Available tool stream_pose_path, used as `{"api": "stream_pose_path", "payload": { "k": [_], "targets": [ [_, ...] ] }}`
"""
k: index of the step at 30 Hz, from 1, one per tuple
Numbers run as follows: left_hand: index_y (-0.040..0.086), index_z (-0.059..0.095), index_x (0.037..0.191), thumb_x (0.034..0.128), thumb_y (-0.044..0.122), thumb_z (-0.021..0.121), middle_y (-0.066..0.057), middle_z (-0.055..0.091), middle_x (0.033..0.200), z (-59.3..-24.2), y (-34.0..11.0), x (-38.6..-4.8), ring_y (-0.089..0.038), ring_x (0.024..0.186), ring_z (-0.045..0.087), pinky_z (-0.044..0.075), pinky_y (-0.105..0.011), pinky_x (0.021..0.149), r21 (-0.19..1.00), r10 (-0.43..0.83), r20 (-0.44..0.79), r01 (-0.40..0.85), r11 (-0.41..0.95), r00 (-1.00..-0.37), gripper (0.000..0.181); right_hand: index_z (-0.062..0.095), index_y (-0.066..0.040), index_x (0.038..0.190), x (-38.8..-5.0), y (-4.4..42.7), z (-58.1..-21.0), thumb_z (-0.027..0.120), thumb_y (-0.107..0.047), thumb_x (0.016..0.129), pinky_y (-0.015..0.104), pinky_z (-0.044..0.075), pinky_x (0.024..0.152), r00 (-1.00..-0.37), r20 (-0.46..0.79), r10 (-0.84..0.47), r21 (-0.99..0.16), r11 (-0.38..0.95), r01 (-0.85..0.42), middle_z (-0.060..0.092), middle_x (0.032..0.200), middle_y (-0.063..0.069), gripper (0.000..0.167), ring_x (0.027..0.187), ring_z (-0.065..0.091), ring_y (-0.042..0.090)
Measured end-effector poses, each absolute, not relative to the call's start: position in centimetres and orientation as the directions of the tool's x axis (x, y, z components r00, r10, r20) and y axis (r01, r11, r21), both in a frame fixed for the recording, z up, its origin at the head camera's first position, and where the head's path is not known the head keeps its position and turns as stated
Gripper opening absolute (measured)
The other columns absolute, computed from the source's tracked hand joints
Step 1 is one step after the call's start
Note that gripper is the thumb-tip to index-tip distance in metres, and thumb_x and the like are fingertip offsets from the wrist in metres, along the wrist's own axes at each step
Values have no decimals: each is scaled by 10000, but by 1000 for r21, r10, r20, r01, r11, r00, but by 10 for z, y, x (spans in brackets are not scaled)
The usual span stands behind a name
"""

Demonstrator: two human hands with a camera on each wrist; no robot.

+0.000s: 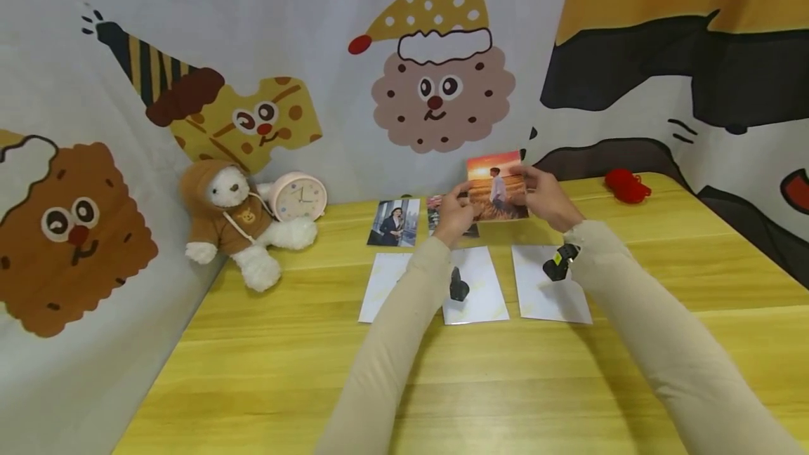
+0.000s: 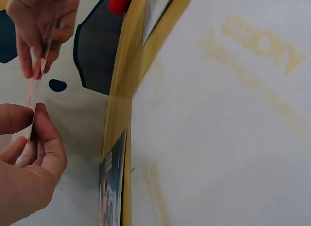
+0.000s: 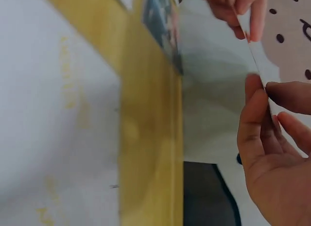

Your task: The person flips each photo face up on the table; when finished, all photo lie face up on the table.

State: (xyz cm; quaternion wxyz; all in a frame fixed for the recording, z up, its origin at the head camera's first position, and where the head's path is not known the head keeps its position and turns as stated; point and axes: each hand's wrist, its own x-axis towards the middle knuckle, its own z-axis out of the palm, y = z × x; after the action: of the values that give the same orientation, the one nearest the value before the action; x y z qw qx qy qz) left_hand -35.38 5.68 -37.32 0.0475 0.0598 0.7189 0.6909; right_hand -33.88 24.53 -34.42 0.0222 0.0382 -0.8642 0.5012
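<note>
Between my two hands, a sunset photo (image 1: 495,181) of a person in a wheat field is held up above the back of the table. My left hand (image 1: 456,210) pinches its left edge and my right hand (image 1: 545,192) pinches its right edge; both wrist views show the thin print edge-on between thumbs and fingers. Behind the left hand lies a second photo (image 1: 436,208), partly hidden. Left of it is a photo of a person in a dark suit (image 1: 395,223). White sheets lie in a row nearer me: left (image 1: 379,279), middle (image 1: 483,286) and right (image 1: 534,293), partly covered by my forearms.
A white teddy bear in a brown hoodie (image 1: 237,223) sits at the table's back left beside a round pink alarm clock (image 1: 298,196). A red item (image 1: 627,186) lies at the back right. A cartoon-printed curtain (image 1: 354,132) hangs behind the wooden table (image 1: 265,371).
</note>
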Motion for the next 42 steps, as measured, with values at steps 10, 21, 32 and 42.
{"api": "stream_pose_path", "payload": {
  "k": [10, 21, 32, 42],
  "targets": [
    [76, 583, 1404, 914, -10, 689, -66, 679, 850, -376, 59, -350, -222, 843, 665, 569, -454, 956, 988, 113, -2, 15, 153, -994, 509, 516, -77, 1459, -343, 254, -364, 693, -129, 948, 305, 473, 723, -994, 25, 104, -798, 602, 43, 573, 1248, 237, 543, 974, 535, 285],
    [48, 708, 1210, 870, 107, 760, -106, 737, 1158, -383, 60, -351, -241, 1007, 689, 592, -385, 829, 845, 157, -39, 51, 533, -987, 349, 623, 41, 1302, -350, 253, -379, 721, -171, 916, 281, 484, 699, -996, 51, 68, -646, 763, 19, 642, 1208, 278, 451, 990, 584, 315],
    [121, 550, 509, 828, 110, 746, 27, 474, 545, -379, 75, -347, -153, 663, 450, 427, -265, 581, 563, 246, -15, 195, 803, -969, 375, 660, 73, 1212, -360, 255, -387, 741, -138, 887, 489, 522, 921, -999, 12, 50, -546, 837, 35, 636, 1274, 300, 396, 1047, 567, 365],
    [157, 474, 574, 877, 222, 715, -24, 723, 852, -378, 87, -350, -196, 930, 664, 556, -302, 803, 308, 292, 13, 282, 909, -956, 393, 661, 77, 1167, -366, 256, -389, 727, -126, 886, 470, 534, 874, -998, 12, 59, -474, 879, 46, 670, 1177, 281, 352, 993, 578, 359]
  ]
}}
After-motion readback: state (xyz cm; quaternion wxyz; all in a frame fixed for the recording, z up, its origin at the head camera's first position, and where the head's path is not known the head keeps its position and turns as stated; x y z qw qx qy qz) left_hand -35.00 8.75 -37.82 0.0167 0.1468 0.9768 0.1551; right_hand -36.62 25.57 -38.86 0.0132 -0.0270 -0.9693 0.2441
